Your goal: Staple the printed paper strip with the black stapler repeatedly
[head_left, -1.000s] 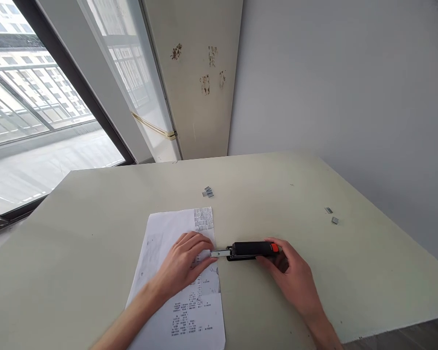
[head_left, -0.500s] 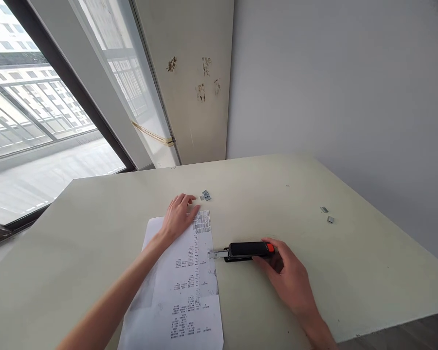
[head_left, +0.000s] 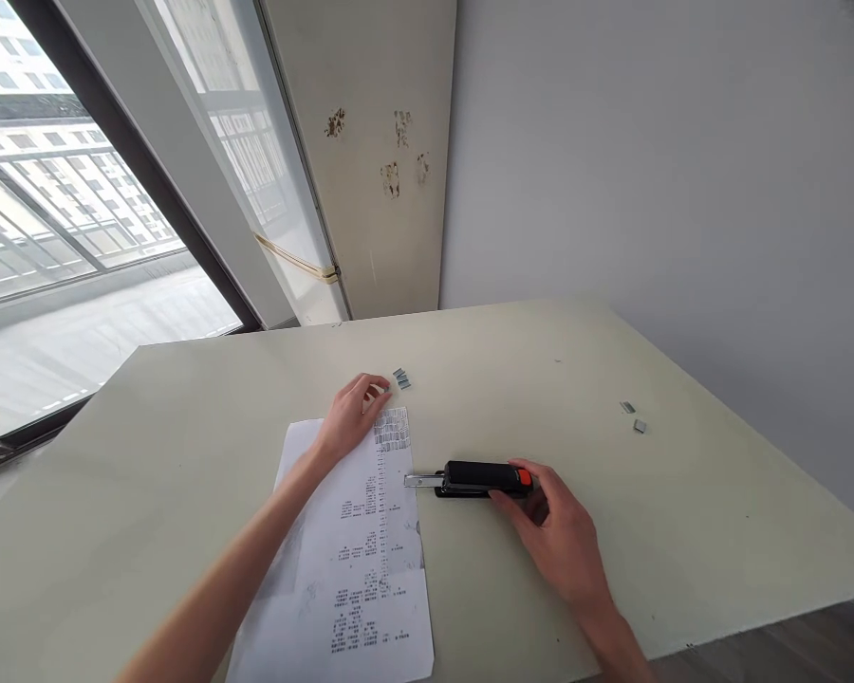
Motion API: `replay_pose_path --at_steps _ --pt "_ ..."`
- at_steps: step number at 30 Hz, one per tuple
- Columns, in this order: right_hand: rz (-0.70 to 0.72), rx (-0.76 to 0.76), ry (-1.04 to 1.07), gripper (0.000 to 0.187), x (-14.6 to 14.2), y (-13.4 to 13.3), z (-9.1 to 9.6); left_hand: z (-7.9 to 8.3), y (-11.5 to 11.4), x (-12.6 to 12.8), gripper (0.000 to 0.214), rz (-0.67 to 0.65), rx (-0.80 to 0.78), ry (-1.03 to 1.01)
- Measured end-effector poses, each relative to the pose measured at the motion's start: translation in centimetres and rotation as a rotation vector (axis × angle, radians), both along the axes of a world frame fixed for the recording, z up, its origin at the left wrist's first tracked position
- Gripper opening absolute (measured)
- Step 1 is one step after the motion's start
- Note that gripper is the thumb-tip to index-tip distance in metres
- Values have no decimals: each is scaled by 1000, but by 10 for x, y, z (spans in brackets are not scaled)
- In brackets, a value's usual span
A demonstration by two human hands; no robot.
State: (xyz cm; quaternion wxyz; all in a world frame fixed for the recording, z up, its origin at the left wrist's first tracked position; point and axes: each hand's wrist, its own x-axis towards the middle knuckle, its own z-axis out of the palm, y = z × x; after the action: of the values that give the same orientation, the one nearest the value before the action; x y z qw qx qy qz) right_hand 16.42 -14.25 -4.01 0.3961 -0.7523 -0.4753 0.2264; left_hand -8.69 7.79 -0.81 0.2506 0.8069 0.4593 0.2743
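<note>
My left hand (head_left: 348, 415) is closed in a pinch at the far end of the printed paper (head_left: 384, 607), with a small strip of staples (head_left: 386, 389) between thumb and fingertips. Just right of those fingertips lie several more staple strips (head_left: 402, 379) on the table. My right hand (head_left: 561, 526) grips the red-tipped rear end of a black stapler (head_left: 478, 476), which lies on its side or low on the table. Its silver staple tray (head_left: 422, 481) sticks out to the left, past the black body, and reaches over the paper's right edge.
Two small groups of staples (head_left: 639, 426) lie on the right part of the pale table (head_left: 512, 398). A grey wall (head_left: 647, 171) rises beyond its right edge. A glass window (head_left: 78, 218) and a stained cream panel (head_left: 384, 247) stand behind to the left.
The fingers of my left hand have closed on a staple strip that lay beside the small pile. My right hand stays on the stapler, and the view has shifted slightly.
</note>
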Motion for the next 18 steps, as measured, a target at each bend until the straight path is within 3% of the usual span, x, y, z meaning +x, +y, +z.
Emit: replay_pose_path --at_steps 2,6,8,12,18 --pt "-6 -16 2 52 0 0 1 8 -22 0 38 15 -110 -109" --pt "-6 -29 -16 52 1 -1 0 21 -61 8 44 25 -634 -629" --pt "-2 -25 -30 52 1 -1 -1 24 -71 13 41 9 -781 -772" --pt "-8 -17 -49 51 2 -1 -2 18 -77 17 37 22 -901 -908" --pt "2 -19 -19 48 1 -1 0 1 -77 10 37 72 -974 -960"
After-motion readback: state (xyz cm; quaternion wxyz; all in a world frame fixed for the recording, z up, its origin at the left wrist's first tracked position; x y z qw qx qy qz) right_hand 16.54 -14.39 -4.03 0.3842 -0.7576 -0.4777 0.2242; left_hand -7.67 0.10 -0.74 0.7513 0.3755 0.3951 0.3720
